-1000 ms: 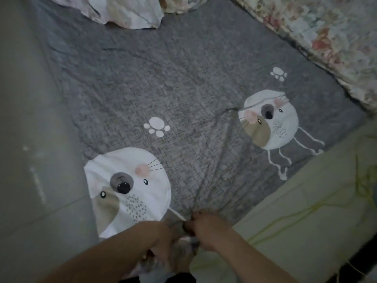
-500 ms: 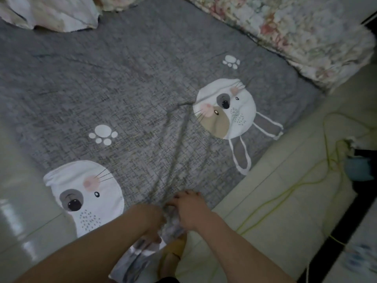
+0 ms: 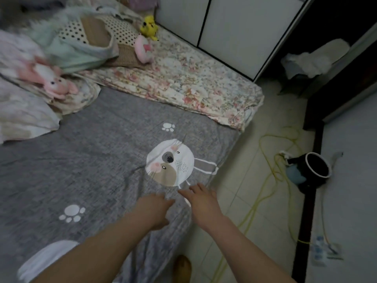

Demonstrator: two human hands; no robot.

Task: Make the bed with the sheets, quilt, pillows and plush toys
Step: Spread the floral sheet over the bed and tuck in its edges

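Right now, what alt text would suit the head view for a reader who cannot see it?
Two bare hands, left hand and right hand, reach with straight fingers over a grey sheet printed with cartoon animal faces, near its edge by the tiled floor. Behind lie floral bedding, a pink plush toy and a yellow plush toy.

Single head-worn wide-angle view, forward and down, close above the grey sheet (image 3: 81, 160).
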